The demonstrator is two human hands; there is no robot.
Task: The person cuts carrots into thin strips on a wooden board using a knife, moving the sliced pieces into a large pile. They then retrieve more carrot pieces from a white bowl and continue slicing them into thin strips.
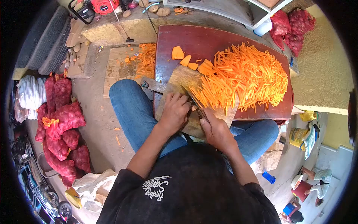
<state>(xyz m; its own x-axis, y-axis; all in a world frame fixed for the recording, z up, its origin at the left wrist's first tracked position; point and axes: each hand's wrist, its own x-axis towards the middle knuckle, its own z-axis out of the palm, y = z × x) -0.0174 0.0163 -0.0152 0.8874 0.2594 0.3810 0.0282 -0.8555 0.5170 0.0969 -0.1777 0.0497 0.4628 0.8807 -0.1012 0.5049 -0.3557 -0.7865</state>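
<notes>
My right hand [218, 130] grips a knife [195, 100], its blade slanting up and left across a worn wooden cutting board [177, 80]. Close to the blade, my left hand [174, 113] is curled over the board with fingers closed; what they press on is hidden. A large heap of orange carrot sticks [250, 80] spreads from the board's right side over a dark red tabletop [203, 37]. Several thick carrot slices [177, 53] lie at the board's far edge. Left of the board, a flat metal tool [153, 84] juts out above my knee.
Orange peelings [146, 59] lie on cardboard [113, 72] beyond my left knee. Red mesh sacks of onions [67, 119] are piled at left below stacked tyres [44, 41]. More onion sacks [294, 30] hang back near the right wall. Two people [321, 183] are at lower right.
</notes>
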